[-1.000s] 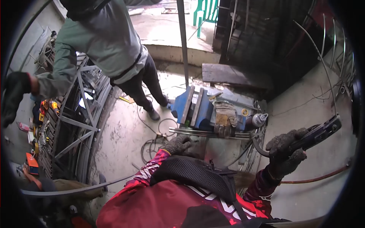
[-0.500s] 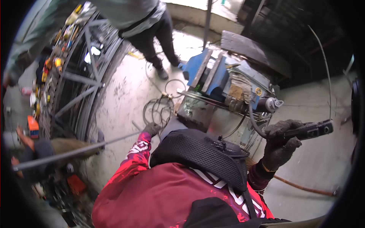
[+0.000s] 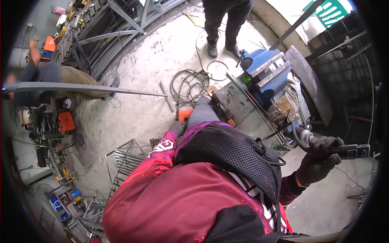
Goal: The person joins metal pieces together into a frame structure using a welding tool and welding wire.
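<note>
My gloved right hand [image 3: 318, 162] is closed around the black handle of a welding electrode holder [image 3: 352, 152], out at the right. A thick cable runs from the holder's near end. From its far end rises a thin rod [image 3: 372, 117]. My gloved left hand [image 3: 177, 128] hangs low beside my leg, close to an orange object [image 3: 185, 116]; I cannot make out whether the two touch. The fingers of that hand are mostly hidden.
A blue bench vise [image 3: 263, 67] stands ahead right. Coiled cable [image 3: 188, 87] lies on the floor. A co-worker's legs [image 3: 221, 24] are at the top; another person [image 3: 73, 79] crouches left, near a long metal bar [image 3: 101, 88]. Metal frames [image 3: 125, 162] lie lower left.
My view has swung, so the vise, cable and co-workers sit elsewhere in it. My right hand still grips the holder. More floor and the orange object now show by my left hand.
</note>
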The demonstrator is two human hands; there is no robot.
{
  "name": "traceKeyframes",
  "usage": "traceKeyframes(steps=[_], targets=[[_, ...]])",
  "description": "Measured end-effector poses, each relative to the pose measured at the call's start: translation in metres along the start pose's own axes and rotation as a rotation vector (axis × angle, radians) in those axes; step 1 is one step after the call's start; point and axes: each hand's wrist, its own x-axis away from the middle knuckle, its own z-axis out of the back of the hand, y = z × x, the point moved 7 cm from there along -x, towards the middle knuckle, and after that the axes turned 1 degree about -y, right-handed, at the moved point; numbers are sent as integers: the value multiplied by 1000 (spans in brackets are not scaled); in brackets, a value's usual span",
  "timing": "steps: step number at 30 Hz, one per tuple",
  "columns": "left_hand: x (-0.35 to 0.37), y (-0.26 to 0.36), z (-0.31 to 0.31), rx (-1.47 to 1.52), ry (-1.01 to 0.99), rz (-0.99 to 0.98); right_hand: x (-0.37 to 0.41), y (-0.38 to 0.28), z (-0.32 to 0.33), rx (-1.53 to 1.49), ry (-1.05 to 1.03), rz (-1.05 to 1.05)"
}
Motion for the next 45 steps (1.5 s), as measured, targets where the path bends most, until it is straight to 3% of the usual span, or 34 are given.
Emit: traceKeyframes(steps=[2, 3, 5, 8, 9, 13, 15, 16, 18, 21, 22, 23, 25, 29, 32, 34, 35, 36, 38, 40, 42, 43, 45], targets=[[19, 4, 15, 505, 46, 239, 5, -5, -1, 260, 22, 103], [17, 3, 20, 498, 48, 232, 8, -8, -1, 345, 35, 140], [10, 5, 27, 159, -105, 94, 10, 3, -9, -137, -168, -56], [-19, -5, 38, -83, -97, -59, 12, 4, 8, -167, -153, -48], [-11, -8, 73, 358, -50, 368, 13, 3, 11, -153, -138, -23], [-60, -16, 93, 245, 93, 121, 17, 1, 20, -125, -48, 23], [-60, -5, 119, 588, 26, 370, 17, 1, 23, -116, -48, 42], [-72, -16, 109, 583, 30, 361, 17, 2, 22, -105, -56, 41], [-95, -11, 111, 254, 253, 8, 17, 0, 18, -71, -83, 63], [-68, 22, 142, 408, 132, 162, 18, 2, 20, -38, -12, 53], [-63, 22, 139, 474, 69, 223, 20, 1, 18, -54, -19, 49], [-66, 20, 126, 274, 111, 28, 19, 0, 16, -72, -26, 46], [-61, -6, 94, 368, 74, 52, 17, -1, 12, -76, -60, 50], [0, -46, 61, -256, -156, 14, 14, 0, 5, -157, -129, 1], [46, -149, 7, -71, -185, 227, 13, -1, -2, -132, -170, 2], [80, -216, -11, 423, -59, 448, 11, -1, 1, -112, -161, 2], [112, -243, -18, 1014, 97, 671, 10, 0, -4, -119, -190, 17], [145, -267, -24, 1579, 414, 862, 6, 1, -3, -126, -224, 20], [174, -279, 25, 1592, 827, 901, 7, -1, -8, -41, -216, 31], [186, -282, 78, 1481, 1000, 802, 5, 1, -8, -29, -223, -11], [186, -284, 121, 1463, 1062, 657, 2, 0, -1, 38, -75, -6], [183, -279, 138, 1519, 1060, 586, 3, 1, -10, -30, -203, -50], [178, -239, 183, 1624, 1066, 567, 3, 1, -9, -21, -180, -61]])
